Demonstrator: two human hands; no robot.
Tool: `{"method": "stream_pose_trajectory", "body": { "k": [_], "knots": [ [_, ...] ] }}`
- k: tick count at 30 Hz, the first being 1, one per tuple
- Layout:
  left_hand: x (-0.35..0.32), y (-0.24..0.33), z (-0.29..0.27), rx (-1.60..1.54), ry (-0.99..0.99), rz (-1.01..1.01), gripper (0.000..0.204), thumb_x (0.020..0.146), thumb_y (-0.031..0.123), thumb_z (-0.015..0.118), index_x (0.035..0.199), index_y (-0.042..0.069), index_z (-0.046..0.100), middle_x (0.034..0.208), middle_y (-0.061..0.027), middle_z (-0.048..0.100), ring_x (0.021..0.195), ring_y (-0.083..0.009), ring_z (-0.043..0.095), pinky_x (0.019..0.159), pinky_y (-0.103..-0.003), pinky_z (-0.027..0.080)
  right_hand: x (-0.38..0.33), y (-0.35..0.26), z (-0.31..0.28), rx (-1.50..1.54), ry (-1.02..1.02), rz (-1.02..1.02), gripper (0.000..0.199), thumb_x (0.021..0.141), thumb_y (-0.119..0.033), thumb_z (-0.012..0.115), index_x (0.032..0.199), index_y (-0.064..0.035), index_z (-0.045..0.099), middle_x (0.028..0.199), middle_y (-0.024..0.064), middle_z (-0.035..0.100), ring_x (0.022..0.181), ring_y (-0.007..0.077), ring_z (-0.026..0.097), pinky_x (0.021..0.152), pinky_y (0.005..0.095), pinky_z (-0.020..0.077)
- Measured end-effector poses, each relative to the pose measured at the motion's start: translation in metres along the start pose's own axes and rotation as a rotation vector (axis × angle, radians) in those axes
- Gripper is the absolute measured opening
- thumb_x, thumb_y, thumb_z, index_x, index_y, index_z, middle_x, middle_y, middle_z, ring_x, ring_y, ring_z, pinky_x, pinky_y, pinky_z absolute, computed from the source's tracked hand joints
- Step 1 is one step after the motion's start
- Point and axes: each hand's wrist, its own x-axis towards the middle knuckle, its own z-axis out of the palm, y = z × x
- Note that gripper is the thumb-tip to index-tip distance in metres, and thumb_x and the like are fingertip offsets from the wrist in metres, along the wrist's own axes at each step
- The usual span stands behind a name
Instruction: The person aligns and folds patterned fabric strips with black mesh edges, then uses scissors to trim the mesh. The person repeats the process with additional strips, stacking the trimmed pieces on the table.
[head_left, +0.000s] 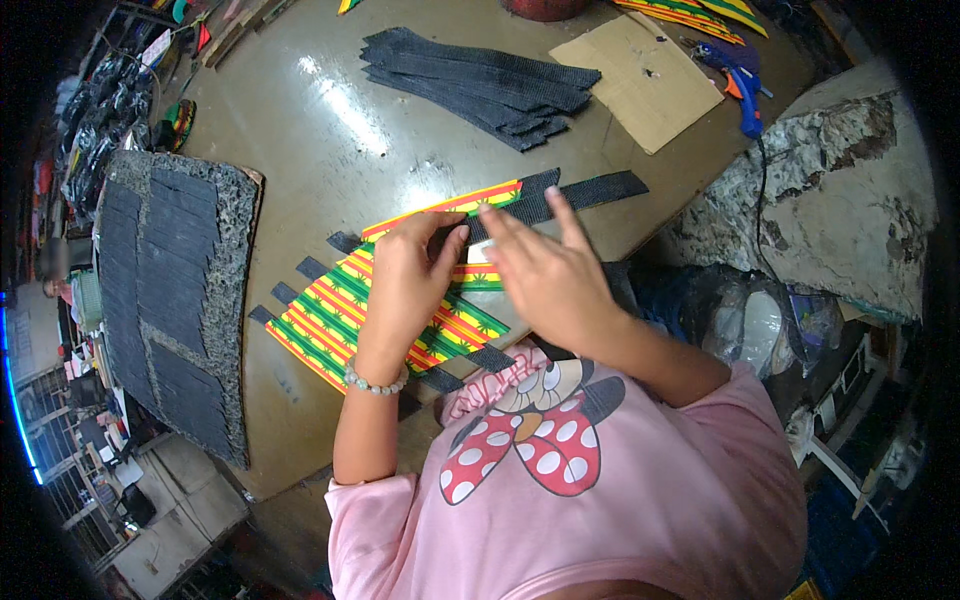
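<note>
Several strips printed in red, yellow and green stripes lie side by side on the table, with black strap ends sticking out past them. My left hand rests over these strips, thumb and fingers pinched on a black woven strap beside the upper striped strip. Close by on the right, my right hand hovers with fingers stretched and spread, fingertips near or on the strap; contact is unclear. A small white patch shows between the hands. Another black strap end extends to the right.
A pile of black woven straps lies at the back of the table. A cardboard sheet and a blue glue gun with a hanging cord are at the back right. A board with dark pieces stands at left.
</note>
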Motion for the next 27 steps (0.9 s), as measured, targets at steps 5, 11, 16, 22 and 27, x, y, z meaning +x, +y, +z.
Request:
{"method": "stream_pose_trajectory", "body": {
  "k": [5,11,16,22,27],
  "knots": [
    [0.001,0.004,0.002,-0.074,-0.026,-0.143,0.017,0.087,0.008,0.069,0.099,-0.004,0.069,0.073,-0.0159,0.065,0.057,-0.0194,0.059,0.056,-0.031,0.047,-0.012,0.036,-0.027,-0.105,0.048,0.079,0.041,0.095,-0.017,0.056,0.13,0.0036,0.051,0.113,0.0118,0.069,0.099,0.0217,0.068,0.112,0.0581,0.0257],
    [0.002,0.01,-0.002,-0.028,-0.024,-0.114,0.016,0.087,0.007,0.069,0.099,-0.004,0.069,0.07,-0.0132,0.064,0.057,-0.0149,0.059,0.055,-0.029,0.046,-0.025,0.069,-0.046,-0.164,0.084,0.215,0.04,0.097,-0.013,0.053,0.135,-0.0001,0.048,0.111,0.0081,0.071,0.101,0.022,0.068,0.112,0.0579,0.0249],
    [-0.008,0.018,-0.002,-0.026,-0.035,-0.131,0.019,0.085,0.008,0.072,0.1,-0.003,0.069,0.083,-0.0134,0.063,0.066,-0.0172,0.061,0.059,-0.029,0.048,-0.017,0.069,-0.067,-0.165,0.08,0.261,0.033,0.098,-0.013,0.052,0.128,-0.0009,0.055,0.11,0.0109,0.07,0.102,0.0255,0.067,0.111,0.0548,0.0275],
    [-0.023,0.008,-0.028,0.218,0.122,0.084,0.02,0.083,0.008,0.07,0.103,0.004,0.069,0.111,-0.0099,0.06,0.106,-0.0275,0.055,0.093,-0.038,0.043,0.005,0.041,-0.07,-0.059,0.183,0.112,0.026,0.093,-0.011,0.057,0.117,-0.0025,0.063,0.12,0.0145,0.062,0.111,0.0309,0.059,0.103,0.0489,0.0389],
    [-0.004,-0.018,-0.055,0.442,-0.04,0.16,0.021,0.084,0.016,0.071,0.104,0.011,0.07,0.109,-0.0027,0.064,0.106,-0.0245,0.054,0.095,-0.042,0.034,0.032,0.037,-0.029,0.132,-0.101,-0.066,0.026,0.085,-0.006,0.064,0.11,-0.0008,0.064,0.116,0.0146,0.061,0.107,0.033,0.057,0.094,0.0425,0.0459]
  ]
}}
